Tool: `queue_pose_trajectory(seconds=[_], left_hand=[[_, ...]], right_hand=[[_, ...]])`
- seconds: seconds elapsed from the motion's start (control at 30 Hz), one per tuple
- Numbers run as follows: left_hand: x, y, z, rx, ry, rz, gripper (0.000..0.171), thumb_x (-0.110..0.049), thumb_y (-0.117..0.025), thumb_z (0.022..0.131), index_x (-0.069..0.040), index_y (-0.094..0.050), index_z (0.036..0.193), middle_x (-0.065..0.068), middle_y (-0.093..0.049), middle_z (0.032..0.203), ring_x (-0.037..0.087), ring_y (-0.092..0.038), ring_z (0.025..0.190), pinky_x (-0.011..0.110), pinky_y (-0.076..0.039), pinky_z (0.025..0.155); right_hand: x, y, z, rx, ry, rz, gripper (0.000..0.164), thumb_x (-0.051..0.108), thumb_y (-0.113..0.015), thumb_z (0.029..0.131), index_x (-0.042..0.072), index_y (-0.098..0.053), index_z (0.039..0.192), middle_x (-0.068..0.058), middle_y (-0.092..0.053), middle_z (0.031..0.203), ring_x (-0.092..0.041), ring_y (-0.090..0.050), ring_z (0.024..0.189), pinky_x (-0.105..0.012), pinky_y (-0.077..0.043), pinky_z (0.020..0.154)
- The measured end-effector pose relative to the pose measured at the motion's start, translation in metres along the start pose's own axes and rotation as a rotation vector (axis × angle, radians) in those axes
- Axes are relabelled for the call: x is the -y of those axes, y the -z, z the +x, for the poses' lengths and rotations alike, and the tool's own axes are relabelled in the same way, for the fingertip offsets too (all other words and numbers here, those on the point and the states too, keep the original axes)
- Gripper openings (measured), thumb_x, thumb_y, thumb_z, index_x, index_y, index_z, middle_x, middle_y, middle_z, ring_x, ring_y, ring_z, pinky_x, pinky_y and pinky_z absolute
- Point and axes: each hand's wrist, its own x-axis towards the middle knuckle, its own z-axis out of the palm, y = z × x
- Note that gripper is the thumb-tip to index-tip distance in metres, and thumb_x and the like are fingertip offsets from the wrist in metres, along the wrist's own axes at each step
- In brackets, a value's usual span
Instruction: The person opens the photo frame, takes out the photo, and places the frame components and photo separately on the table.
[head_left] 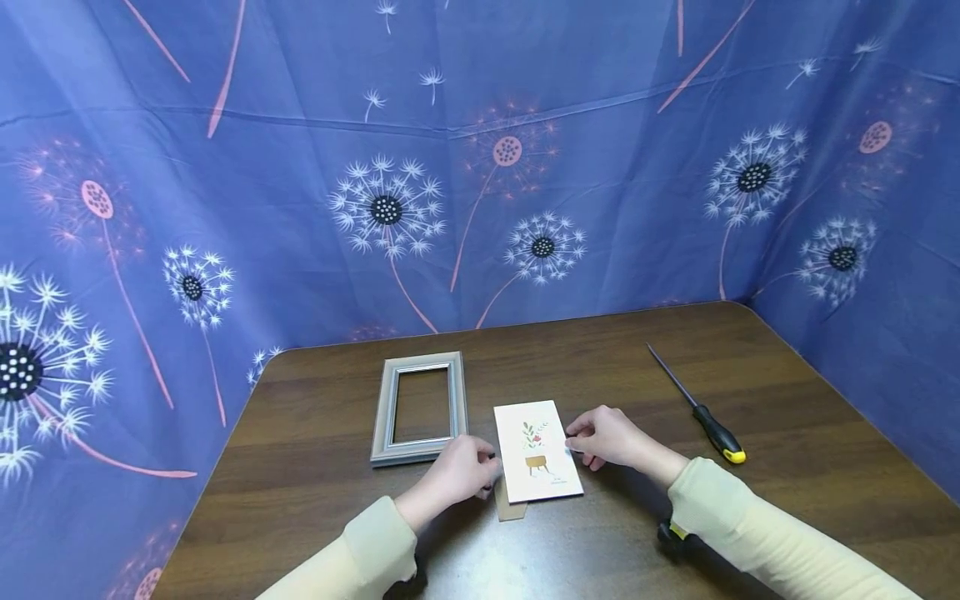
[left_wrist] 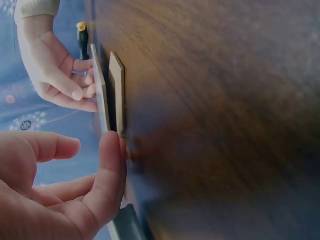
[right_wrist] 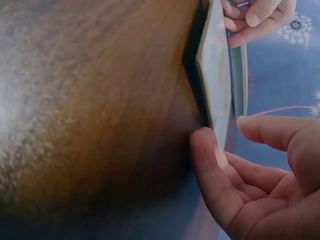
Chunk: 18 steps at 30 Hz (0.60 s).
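A white picture card (head_left: 538,442) printed with a potted plant is tilted slightly above a brown board (head_left: 512,510), which pokes out below its lower left. My left hand (head_left: 465,468) holds the card's left edge with curled fingers. At the opposite edge, my right hand (head_left: 606,437) holds it too. In the left wrist view, a dark gap separates the card (left_wrist: 101,95) from the board (left_wrist: 118,85). Both wrist views show a finger (right_wrist: 204,150) at the card's edge and the thumb held a little off it.
An empty grey picture frame (head_left: 382,417) lies behind my left hand. To the right lies a screwdriver (head_left: 718,432) with a black and yellow handle. A black and yellow object (head_left: 671,533) shows partly beneath my right sleeve. Patterned blue cloth (head_left: 637,208) hangs behind the wooden table (head_left: 300,433).
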Motion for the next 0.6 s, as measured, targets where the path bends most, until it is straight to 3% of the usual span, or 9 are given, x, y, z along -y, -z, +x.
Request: queue_pose_trajectory(seconds=[0.13, 0.37, 0.6], left_hand=[[0.001, -0.003, 0.004, 0.010, 0.060, -0.092, 0.033, -0.006, -0.057, 0.086, 0.017, -0.059, 0.110, 0.009, -0.064, 0.064, 0.023, -0.065, 0.050, 0.025, -0.053, 0.044], [0.004, -0.011, 0.011, -0.008, 0.095, -0.120, 0.028, -0.001, -0.056, 0.085, 0.017, -0.060, 0.106, 0.010, -0.062, 0.060, 0.021, -0.062, 0.045, 0.028, -0.054, 0.041], [0.002, -0.011, 0.015, -0.020, 0.080, -0.145, 0.023, 0.002, -0.054, 0.083, 0.016, -0.063, 0.099, 0.013, -0.063, 0.058, 0.023, -0.062, 0.045, 0.030, -0.055, 0.042]], right_hand=[[-0.002, -0.002, 0.003, 0.004, -0.050, 0.070, 0.024, 0.006, -0.067, 0.083, -0.009, -0.065, 0.102, -0.008, -0.063, 0.064, -0.015, -0.061, 0.050, -0.032, -0.057, 0.048], [0.000, -0.004, 0.007, 0.013, -0.090, 0.108, 0.019, 0.006, -0.066, 0.085, -0.006, -0.066, 0.100, -0.008, -0.062, 0.068, -0.015, -0.060, 0.052, -0.032, -0.057, 0.049], [-0.001, -0.005, 0.009, 0.000, -0.110, 0.124, 0.018, 0.004, -0.065, 0.086, -0.006, -0.066, 0.100, -0.009, -0.063, 0.071, -0.015, -0.061, 0.054, -0.032, -0.058, 0.050]])
